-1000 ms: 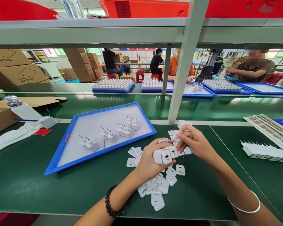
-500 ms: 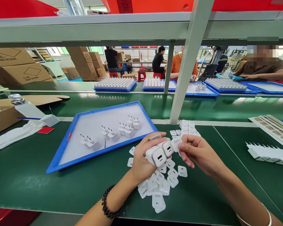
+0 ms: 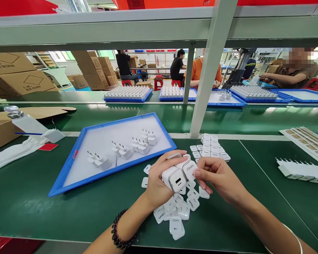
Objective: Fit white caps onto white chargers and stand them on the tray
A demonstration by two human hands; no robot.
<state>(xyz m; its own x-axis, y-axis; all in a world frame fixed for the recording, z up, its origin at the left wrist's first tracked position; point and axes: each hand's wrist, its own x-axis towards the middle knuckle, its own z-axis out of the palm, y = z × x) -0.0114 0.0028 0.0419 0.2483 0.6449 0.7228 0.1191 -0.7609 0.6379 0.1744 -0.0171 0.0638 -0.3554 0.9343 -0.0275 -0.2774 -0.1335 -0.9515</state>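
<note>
My left hand (image 3: 157, 183) is wrapped around two white plug chargers (image 3: 171, 176) standing side by side, their end faces turned towards me. The left one shows a dark USB slot. A thin white piece also sticks out between this hand's upper fingers. With thumb and fingertips, my right hand (image 3: 218, 176) pinches a printed white cover plate (image 3: 190, 169) lying against the end of the right charger. Beneath both hands spreads a loose pile of similar cover plates (image 3: 176, 224). Stacked rows of cover plates (image 3: 210, 146) lie just beyond.
A blue-rimmed tray (image 3: 95, 125) holds several pronged chargers. At right are a row of chargers (image 3: 302, 173) and card sheets (image 3: 304, 141). A metal post (image 3: 201, 113) rises mid-bench. A bottle (image 3: 29, 123) and white gloves (image 3: 18, 153) lie left. People sit beyond filled trays.
My right hand has brought the cover plate left and down onto the right charger's end, so that charger's slot is now hidden. My left hand still holds both chargers.
</note>
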